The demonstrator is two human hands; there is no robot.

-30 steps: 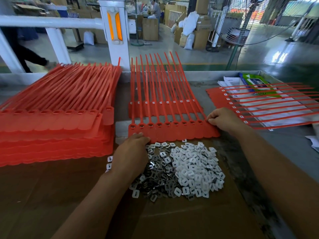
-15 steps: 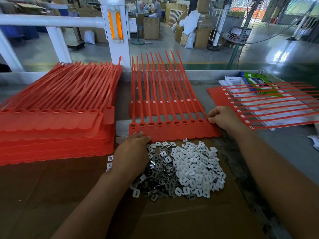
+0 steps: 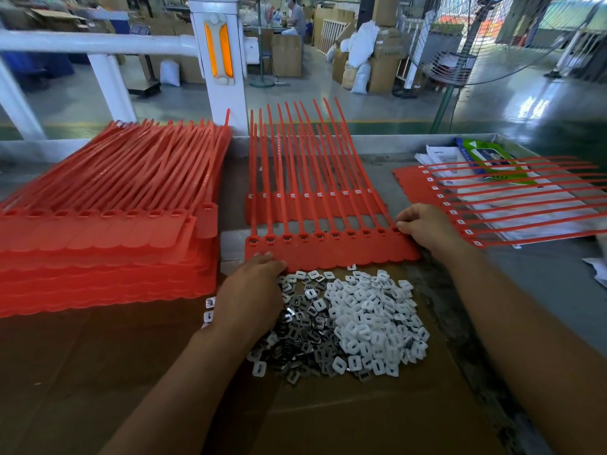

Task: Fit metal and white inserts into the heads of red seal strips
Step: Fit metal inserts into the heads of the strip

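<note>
Head view — right hand (image 3: 427,229) fingers (image 3: 403,222) pinch red strips (image 3: 328,252) at the rightmost head.

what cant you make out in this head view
- Head view: what the left hand holds, if anything; its own back covers the palm.
- Whether the right hand pinches anything; its curled fingers cover the spot.
- Right strip sheet: tails cut by the frame edge.
</note>
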